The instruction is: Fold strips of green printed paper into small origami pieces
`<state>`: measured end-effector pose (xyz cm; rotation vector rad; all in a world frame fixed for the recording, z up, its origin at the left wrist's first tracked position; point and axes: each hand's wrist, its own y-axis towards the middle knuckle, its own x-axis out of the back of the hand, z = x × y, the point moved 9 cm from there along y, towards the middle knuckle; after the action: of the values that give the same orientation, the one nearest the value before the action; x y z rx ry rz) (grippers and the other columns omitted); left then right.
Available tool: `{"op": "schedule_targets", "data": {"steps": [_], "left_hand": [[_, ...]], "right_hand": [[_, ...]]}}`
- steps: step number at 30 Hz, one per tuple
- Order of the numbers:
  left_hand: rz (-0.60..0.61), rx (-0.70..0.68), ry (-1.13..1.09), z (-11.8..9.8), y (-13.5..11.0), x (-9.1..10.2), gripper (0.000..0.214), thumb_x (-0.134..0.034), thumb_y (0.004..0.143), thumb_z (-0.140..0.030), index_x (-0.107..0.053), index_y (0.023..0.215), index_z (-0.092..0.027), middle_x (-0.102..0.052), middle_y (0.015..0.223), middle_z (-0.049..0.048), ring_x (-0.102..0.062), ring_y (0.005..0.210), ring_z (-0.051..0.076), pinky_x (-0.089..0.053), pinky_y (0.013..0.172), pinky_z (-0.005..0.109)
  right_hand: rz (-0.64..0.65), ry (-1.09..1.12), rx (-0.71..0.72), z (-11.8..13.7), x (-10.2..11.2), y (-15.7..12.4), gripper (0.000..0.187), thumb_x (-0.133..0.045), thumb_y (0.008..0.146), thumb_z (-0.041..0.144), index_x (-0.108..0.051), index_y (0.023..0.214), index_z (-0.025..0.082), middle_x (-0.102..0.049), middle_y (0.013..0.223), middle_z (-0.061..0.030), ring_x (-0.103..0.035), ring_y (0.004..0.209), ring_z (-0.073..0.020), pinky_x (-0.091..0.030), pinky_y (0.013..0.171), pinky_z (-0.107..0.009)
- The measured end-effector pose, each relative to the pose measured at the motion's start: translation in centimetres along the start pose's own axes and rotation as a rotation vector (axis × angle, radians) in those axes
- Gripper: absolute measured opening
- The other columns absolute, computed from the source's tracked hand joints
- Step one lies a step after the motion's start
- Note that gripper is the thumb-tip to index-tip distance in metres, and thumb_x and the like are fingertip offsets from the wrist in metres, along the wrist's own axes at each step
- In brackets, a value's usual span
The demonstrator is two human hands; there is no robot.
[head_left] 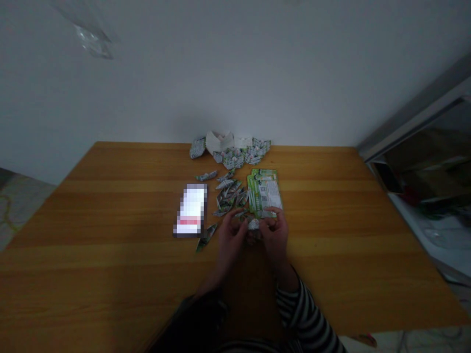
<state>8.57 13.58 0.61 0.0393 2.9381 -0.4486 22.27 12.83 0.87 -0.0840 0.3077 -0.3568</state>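
Note:
Between my two hands is a small folded piece of printed paper (253, 224), grey-white with fine print. My left hand (231, 236) pinches its left side with thumb and fingers. On its right side my right hand (274, 237) grips it the same way. Just beyond the right hand lies a stack of green and white printed cards (271, 193). A loose heap of folded paper pieces (228, 196) sits beyond the left hand. One more folded piece (206, 237) lies apart, to the left of that hand.
A phone (191, 211) with a lit, blurred screen lies left of the heap. Along the wall stand several larger folded paper shapes (234, 157). The wooden table (110, 255) meets the white wall (235, 63); a cluttered shelf (423, 196) is at the right.

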Motion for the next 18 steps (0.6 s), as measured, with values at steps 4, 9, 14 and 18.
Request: {"op": "schedule_targets", "data": {"steps": [4, 9, 14, 18], "left_hand": [[0.217, 0.112, 0.027, 0.9, 0.3, -1.2, 0.043, -0.062, 0.081, -0.048, -0.054, 0.111, -0.019, -0.052, 0.048, -0.0093, -0.045, 0.036, 0.009, -0.031, 0.038, 0.017], [0.160, -0.001, -0.012, 0.3, 0.8, -0.2, 0.038, -0.061, 0.082, -0.044, -0.053, 0.110, -0.020, -0.053, 0.058, -0.0074, -0.048, 0.044, 0.009, -0.036, 0.045, 0.018], [0.050, -0.151, 0.133, -0.8, 0.7, 0.8, 0.029, -0.054, 0.088, -0.041, -0.057, 0.108, -0.021, -0.066, 0.096, 0.0045, -0.063, 0.087, 0.019, -0.050, 0.074, 0.028], [0.171, -0.107, 0.125, -0.7, 0.2, -0.5, 0.030, -0.053, 0.088, -0.041, -0.055, 0.112, -0.023, -0.064, 0.085, 0.0018, -0.062, 0.076, 0.018, -0.050, 0.068, 0.027]], "right_hand": [[0.249, -0.090, -0.093, -0.7, -1.8, -0.2, 0.029, -0.065, 0.076, 0.028, -0.050, 0.099, 0.021, -0.052, 0.046, 0.0122, -0.043, 0.034, -0.0065, -0.036, 0.037, -0.016], [0.365, -0.084, -0.118, -1.0, -3.5, -1.3, 0.035, -0.064, 0.080, 0.033, -0.051, 0.110, 0.022, -0.053, 0.050, 0.0109, -0.042, 0.037, -0.0063, -0.035, 0.039, -0.016], [0.311, -0.119, -0.083, -0.9, -3.8, -1.7, 0.035, -0.064, 0.079, 0.030, -0.053, 0.111, 0.022, -0.058, 0.061, 0.0065, -0.041, 0.036, -0.0054, -0.032, 0.036, -0.016], [0.230, -0.084, -0.126, -1.0, -2.8, -1.4, 0.044, -0.065, 0.078, 0.035, -0.049, 0.116, 0.020, -0.045, 0.041, 0.0131, -0.035, 0.029, -0.0065, -0.029, 0.032, -0.016]]}}
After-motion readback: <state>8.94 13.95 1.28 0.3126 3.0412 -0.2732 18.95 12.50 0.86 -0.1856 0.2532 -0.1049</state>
